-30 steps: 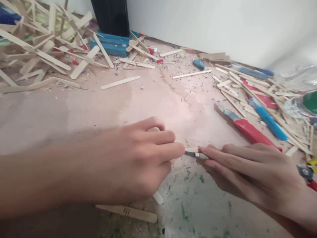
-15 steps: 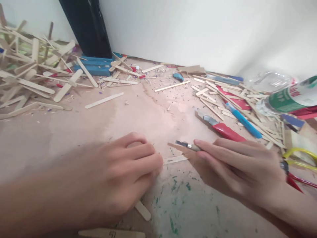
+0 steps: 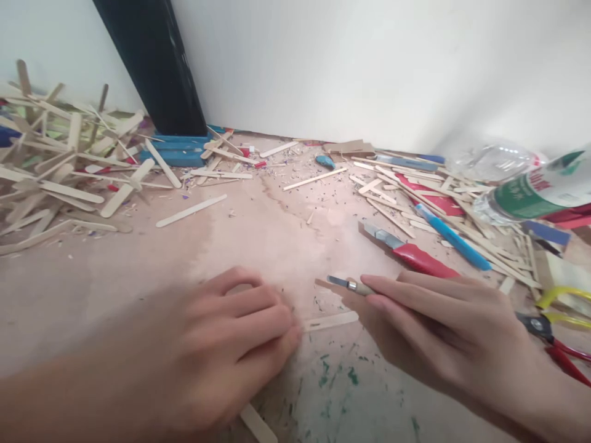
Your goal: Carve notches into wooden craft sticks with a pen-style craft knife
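A flat wooden craft stick (image 3: 333,320) lies on the table, its right end bare with a narrow dark mark near my fingers. My left hand (image 3: 244,344) presses down on its left part with curled fingers, which hide that end. In my right hand (image 3: 443,326) is a small carving chisel (image 3: 344,282), pinched like a pen. Its metal blade points left, just above the table and behind the stick, apart from it. Another craft stick (image 3: 258,424) pokes out below my left hand.
A tangled heap of craft sticks (image 3: 60,166) fills the back left, beside a black post (image 3: 157,67) on a blue base. A red-handled knife (image 3: 415,255), a blue pen (image 3: 455,237), scissors (image 3: 540,323) and a plastic bottle (image 3: 530,194) lie to the right.
The view has tilted up, so everything sits lower in the picture. My left hand has shifted slightly left, baring more of the stick, and the chisel remains in my right hand.
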{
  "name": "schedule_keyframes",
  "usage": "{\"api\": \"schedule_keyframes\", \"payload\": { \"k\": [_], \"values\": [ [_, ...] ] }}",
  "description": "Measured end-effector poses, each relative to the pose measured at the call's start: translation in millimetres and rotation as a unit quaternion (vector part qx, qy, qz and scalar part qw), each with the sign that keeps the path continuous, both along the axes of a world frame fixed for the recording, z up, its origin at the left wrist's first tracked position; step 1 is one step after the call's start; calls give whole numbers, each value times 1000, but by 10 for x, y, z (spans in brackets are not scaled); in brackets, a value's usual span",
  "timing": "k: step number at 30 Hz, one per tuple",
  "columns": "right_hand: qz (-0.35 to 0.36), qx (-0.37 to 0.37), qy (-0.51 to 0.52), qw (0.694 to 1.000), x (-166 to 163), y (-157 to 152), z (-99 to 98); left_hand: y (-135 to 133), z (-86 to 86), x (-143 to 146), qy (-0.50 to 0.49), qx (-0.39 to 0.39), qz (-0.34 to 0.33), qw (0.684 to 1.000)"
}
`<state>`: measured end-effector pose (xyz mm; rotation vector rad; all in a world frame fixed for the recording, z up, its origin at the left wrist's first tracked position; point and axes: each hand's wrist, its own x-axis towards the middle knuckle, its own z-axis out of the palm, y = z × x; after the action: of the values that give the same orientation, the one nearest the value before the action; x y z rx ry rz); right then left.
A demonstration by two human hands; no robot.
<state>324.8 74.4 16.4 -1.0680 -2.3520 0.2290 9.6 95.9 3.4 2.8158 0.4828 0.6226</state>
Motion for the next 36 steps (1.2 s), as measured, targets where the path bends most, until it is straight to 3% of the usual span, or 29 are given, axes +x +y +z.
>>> {"api": "schedule_keyframes", "payload": {
  "k": [10, 20, 29, 36],
  "values": [
    [-26, -12, 2, 1000, 23, 1, 15, 19, 12, 10, -1, -9, 9, 1000],
    [-42, -21, 28, 999, 115, -18, -50, 66, -4, 16, -38, 14, 104, 994],
    [95, -76, -10, 993, 35, 30, 82, 67, -59, 28, -24, 10, 85, 996],
    [143, -86, -24, 986, 78, 38, 62, 47, -73, -8, -10, -10, 71, 997]
  ]
}}
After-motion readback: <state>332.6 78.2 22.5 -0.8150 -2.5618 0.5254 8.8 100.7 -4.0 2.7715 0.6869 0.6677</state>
